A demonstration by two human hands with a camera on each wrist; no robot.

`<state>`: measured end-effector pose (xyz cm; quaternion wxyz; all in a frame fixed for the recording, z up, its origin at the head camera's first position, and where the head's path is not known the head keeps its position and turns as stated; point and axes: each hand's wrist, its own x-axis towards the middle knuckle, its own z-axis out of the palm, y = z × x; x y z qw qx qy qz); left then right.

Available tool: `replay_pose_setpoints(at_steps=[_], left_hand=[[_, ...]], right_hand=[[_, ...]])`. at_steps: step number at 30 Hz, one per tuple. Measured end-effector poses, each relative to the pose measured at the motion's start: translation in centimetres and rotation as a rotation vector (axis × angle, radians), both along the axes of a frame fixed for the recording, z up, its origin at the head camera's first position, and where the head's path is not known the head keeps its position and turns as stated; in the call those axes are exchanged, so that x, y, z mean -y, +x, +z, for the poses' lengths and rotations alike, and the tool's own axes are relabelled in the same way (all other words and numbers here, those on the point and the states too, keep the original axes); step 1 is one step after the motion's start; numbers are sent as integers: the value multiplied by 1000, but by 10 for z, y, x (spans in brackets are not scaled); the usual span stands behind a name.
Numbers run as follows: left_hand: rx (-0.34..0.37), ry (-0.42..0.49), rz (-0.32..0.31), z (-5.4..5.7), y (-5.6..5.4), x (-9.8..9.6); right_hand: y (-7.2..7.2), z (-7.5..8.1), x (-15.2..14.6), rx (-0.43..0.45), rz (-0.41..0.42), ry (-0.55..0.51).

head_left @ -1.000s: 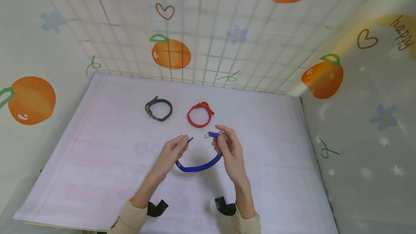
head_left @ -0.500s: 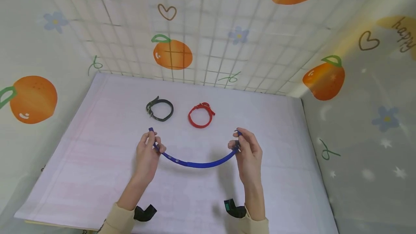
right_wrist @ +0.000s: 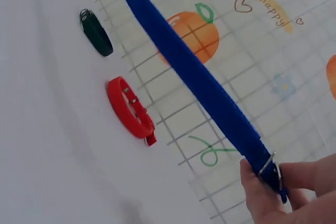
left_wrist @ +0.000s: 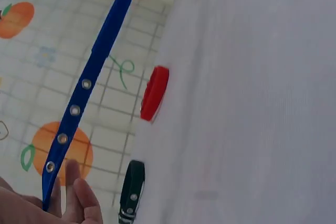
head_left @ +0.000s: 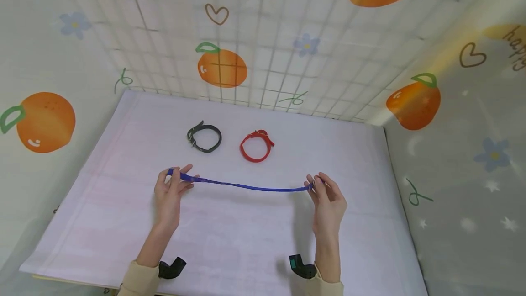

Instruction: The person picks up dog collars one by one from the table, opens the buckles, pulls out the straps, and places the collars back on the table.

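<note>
A blue collar [head_left: 250,187] is stretched nearly straight between both hands, above the white surface. My left hand [head_left: 168,200] pinches its tongue end; metal eyelets line that part of the strap [left_wrist: 75,110] in the left wrist view. At the other end, my right hand [head_left: 328,207] pinches the collar beside its metal buckle [right_wrist: 270,166], partly covered by the fingers. Beyond the strap lie two buckled collars, apart from each other: a dark green one [head_left: 220,138] on the left and a red one [head_left: 242,150] on the right. Neither hand touches them.
A white cloth [head_left: 246,250] covers the table. A wire grid stands behind a sheet [head_left: 271,26] printed with oranges at the back, and printed sheets rise on both sides. Each wrist carries a black camera mount [head_left: 172,268].
The hands have moved apart, left hand leftward and right hand rightward. The blue collar has gone from a curved loop to an almost straight line. The green and red collars stay put.
</note>
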<state>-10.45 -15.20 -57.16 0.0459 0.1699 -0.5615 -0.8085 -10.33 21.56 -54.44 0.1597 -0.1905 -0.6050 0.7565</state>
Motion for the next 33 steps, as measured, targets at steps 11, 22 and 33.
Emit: replay_pose_setpoints(at_steps=[11, 22, 33], left_hand=[[139, -547, -136, 1, 4, 13], [205, -1082, -263, -10, 3, 36], [245, -1168, -300, -19, -1, 45]], right_hand=[[3, -25, -12, 215, -55, 381], [9, -41, -18, 429, 31, 899], [14, -53, -22, 499, 77, 926]])
